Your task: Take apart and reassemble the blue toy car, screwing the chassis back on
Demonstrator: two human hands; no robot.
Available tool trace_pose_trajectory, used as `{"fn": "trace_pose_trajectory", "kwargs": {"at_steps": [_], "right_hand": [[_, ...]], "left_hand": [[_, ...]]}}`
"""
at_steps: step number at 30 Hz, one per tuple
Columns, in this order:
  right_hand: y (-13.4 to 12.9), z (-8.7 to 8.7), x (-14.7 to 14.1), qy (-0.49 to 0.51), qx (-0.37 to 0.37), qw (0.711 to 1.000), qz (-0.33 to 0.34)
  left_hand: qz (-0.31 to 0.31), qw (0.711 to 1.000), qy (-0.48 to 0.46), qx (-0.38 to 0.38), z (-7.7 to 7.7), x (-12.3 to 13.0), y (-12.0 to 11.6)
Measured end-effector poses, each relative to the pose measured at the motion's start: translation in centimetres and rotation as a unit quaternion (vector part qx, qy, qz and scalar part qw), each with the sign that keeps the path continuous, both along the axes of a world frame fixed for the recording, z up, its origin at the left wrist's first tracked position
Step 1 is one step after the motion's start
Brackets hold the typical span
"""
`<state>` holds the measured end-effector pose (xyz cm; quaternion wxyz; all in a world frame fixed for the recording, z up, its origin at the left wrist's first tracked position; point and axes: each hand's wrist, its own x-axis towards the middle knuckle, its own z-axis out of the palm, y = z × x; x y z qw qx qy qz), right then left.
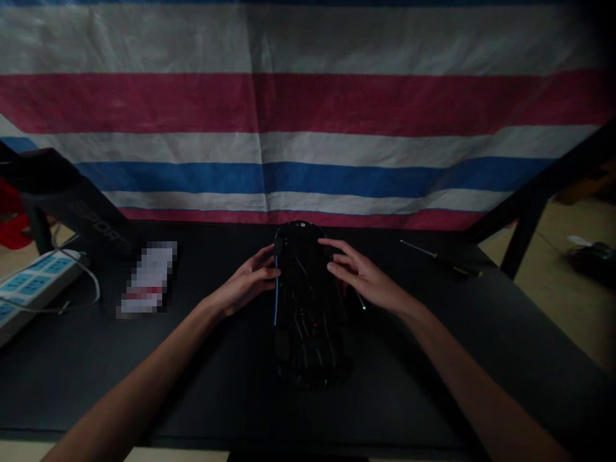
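hands flanking an upturned toy car (308, 308).
my left hand (245, 280), thumb and fingers parted, touches its ten o'clock side; my right (368, 279), fingers spread, sits at two, likely for balanced steadying. beyond, at three o'clock, lies a screwdriver (434, 256).

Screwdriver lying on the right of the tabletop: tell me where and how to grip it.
Probably best by its yellow-and-black handle, with the right hand coming from above and the near side: it lies flat, handle end angled right and nearer, thin shaft pointing away to the left.
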<state>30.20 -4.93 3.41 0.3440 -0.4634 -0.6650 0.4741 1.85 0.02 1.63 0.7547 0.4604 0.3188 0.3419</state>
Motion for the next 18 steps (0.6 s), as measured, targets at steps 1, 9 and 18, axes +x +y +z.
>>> {"fn": "trace_pose_trajectory", "kwargs": {"at_steps": [1,9,18], "right_hand": [[-0.1,-0.1,-0.1,0.003,0.005,1.000,-0.008],[-0.2,-0.2,0.7,0.032,0.029,0.997,-0.060],[0.2,-1.0,3.8,-0.250,0.180,0.951,-0.030]], "left_hand": [[0.002,1.000,0.009,0.005,-0.1,0.0,0.1],[0.007,0.999,0.052,0.014,0.3,0.3,0.3],[0.015,0.997,0.069,0.028,-0.1,0.4,0.6]]}}
